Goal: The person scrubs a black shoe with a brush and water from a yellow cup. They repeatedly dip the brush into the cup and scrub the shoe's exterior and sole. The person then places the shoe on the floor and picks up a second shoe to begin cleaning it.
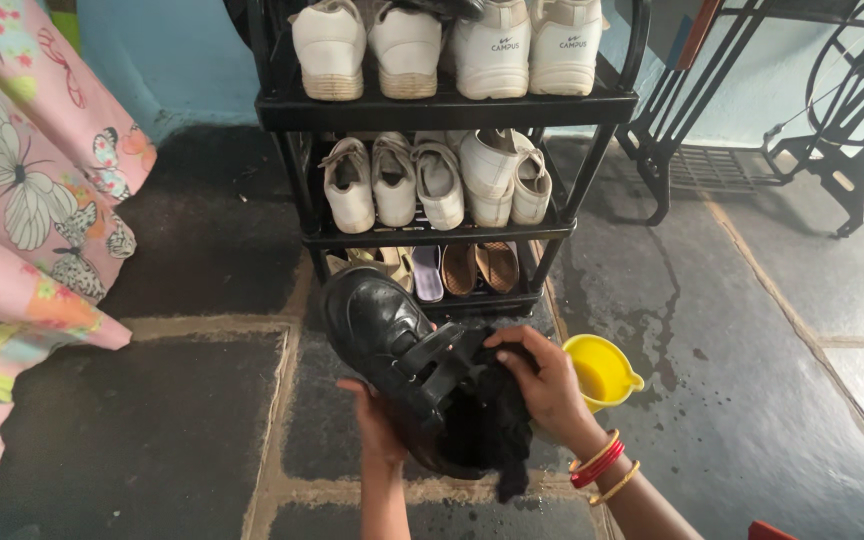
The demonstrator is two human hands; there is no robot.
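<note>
Held above the stone floor (152, 430) in front of a black shoe rack (432, 110), a black shoe (382, 335) is supported from beneath by the left hand (377, 425), whose fingers are curled up around the heel end in a grasp. The long axis of the shoe is seen to run from the toe, at upper left nearest the rack, down to the heel at lower right, close to the body. A black cloth (487, 425) is bunched in the right hand (547, 385), with the fingers clenched on it and pressed against the strap side of the shoe. The shoe is thus found to lie to the left of the right fingers, touching them, with the toe end well away from both hands. A yellow cup (600, 370) is noted on the floor just right of the right hand. White shoes (422, 180) are ranged on the rack shelves.
</note>
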